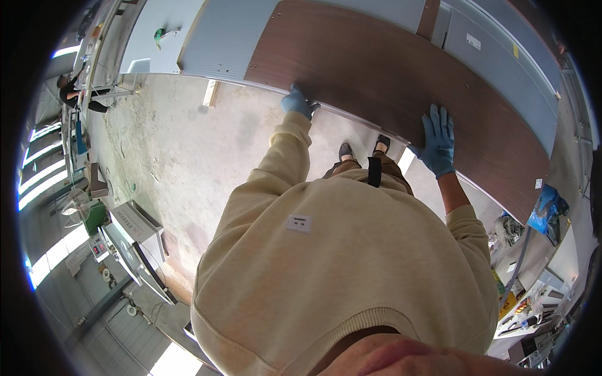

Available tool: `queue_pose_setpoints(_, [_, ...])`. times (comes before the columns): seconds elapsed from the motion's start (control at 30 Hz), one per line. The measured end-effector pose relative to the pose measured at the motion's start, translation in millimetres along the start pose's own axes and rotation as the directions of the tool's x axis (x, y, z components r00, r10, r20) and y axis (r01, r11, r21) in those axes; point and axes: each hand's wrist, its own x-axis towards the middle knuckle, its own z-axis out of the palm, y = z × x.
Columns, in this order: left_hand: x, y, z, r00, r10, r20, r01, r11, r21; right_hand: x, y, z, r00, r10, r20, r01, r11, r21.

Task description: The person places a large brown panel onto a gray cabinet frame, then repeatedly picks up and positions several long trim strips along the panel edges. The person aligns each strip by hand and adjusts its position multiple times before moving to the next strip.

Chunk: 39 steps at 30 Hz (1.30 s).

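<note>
A long brown wood-grain board (370, 62) lies across the work surface before me, its front edge facing my body. My left hand (295, 102), in a light blue glove, is closed around that front edge toward the board's left part. Some of its fingers are in shade at the edge and hard to make out. Farther right, my right hand (438, 141), gloved in blue too, rests flat on the board near the same edge with its fingers stretched out. Small marks or holes dot the board near its ends.
Grey-blue panels (229, 41) lie under and beyond the board. A green tool (160, 34) sits on the pale sheet at far left. Beside the board's right end hangs a blue plastic bag (544, 210). A person (72, 94) is at a bench far left; a boxy machine (138, 232) stands at left.
</note>
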Motion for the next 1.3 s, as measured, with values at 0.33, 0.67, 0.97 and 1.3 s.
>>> queue_pose_setpoints(0.33, [0.4, -6.5, -2.9, 1.000, 0.017, 0.001, -0.017, 0.995, -0.094, 1.1, -0.8, -3.1, 0.996, -0.047, -0.075, 0.052, 0.997, 0.065])
queue_pose_setpoints(0.67, [-2.0, -1.1, -6.8, 0.998, 0.014, 0.065, -0.009, 0.997, -0.075, -3.9, 0.2, 7.0, 0.994, -0.062, -0.090, 0.060, 0.998, -0.028])
queue_pose_setpoints(0.97, [3.9, -2.2, -10.3, 0.994, 0.035, 0.102, -0.026, 0.996, -0.082, -1.0, -7.5, 0.8, 0.999, 0.021, 0.049, -0.017, 0.996, -0.092])
queue_pose_setpoints(1.3, [4.6, -7.8, -18.7, 0.986, 0.033, 0.166, -0.024, 0.998, -0.057, -6.8, -17.4, 0.7, 0.998, 0.049, 0.042, -0.044, 0.993, -0.109])
